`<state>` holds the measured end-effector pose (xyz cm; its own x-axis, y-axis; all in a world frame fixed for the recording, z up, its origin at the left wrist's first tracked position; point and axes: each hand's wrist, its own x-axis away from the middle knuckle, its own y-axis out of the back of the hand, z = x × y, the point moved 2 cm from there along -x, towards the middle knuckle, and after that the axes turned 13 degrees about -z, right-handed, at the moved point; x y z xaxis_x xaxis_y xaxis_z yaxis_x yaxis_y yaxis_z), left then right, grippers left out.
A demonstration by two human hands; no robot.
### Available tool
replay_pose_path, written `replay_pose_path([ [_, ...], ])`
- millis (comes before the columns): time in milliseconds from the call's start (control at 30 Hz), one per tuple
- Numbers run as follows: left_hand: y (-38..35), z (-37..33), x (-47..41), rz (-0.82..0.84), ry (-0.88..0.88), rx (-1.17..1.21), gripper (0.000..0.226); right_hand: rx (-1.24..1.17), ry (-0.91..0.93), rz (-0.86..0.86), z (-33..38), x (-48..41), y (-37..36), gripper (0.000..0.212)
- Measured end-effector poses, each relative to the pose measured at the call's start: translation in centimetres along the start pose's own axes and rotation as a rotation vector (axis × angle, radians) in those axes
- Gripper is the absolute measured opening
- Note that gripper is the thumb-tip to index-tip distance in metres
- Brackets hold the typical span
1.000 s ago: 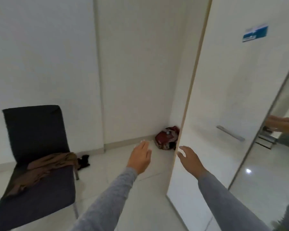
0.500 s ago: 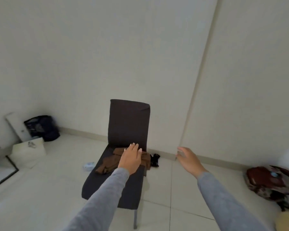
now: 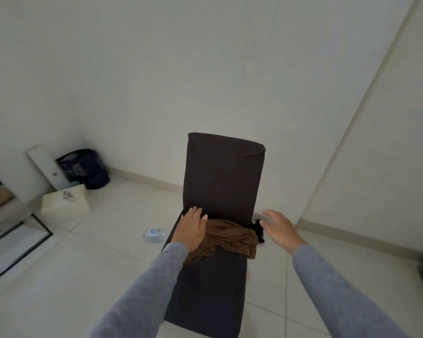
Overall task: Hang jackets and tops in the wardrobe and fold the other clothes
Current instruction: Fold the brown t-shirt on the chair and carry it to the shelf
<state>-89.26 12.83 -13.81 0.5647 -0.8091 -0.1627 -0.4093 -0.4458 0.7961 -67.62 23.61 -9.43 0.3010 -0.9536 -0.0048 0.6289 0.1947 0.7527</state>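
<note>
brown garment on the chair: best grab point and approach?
Grip the bunched, twisted ridge of the brown garment near the middle of the heap, coming from above and the front. It lies crumpled across the back of the chair seat, so no collar or hem shows to grab. The left hand is over its left end, the right hand open beside the chair; both could probably gather it.

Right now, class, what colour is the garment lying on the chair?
Brown; the garment shows best in the head view, crumpled on the dark chair.
</note>
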Motion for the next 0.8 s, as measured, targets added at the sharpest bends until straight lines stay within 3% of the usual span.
replay_pose_path([
  [100, -1.6, 2.1, -4.8, 0.065, -0.057, -0.003, 0.050, -0.039, -0.075, -0.022, -0.2, -4.1, -4.1, 0.040],
  [200, -3.9, 6.3, -8.2, 0.217, -0.080, -0.021, 0.048, -0.029, -0.196, 0.065, -1.4, -6.3, -10.6, 0.037],
  [433, -11.2, 16.8, -12.7, 0.468, 0.101, -0.148, 0.044, 0.018, -0.328, 0.278, -4.7, -10.6, -22.1, 0.040],
  [633, -19.7, 21.8, -14.1, 0.623, 0.248, -0.218, 0.052, 0.118, -0.279, 0.324, -7.3, -15.5, -27.1, 0.034],
  [800, -24.8, 21.8, -15.1, 0.545, 0.276, -0.202, 0.066, 0.284, -0.133, 0.329, -9.9, -18.6, -31.0, 0.048],
])
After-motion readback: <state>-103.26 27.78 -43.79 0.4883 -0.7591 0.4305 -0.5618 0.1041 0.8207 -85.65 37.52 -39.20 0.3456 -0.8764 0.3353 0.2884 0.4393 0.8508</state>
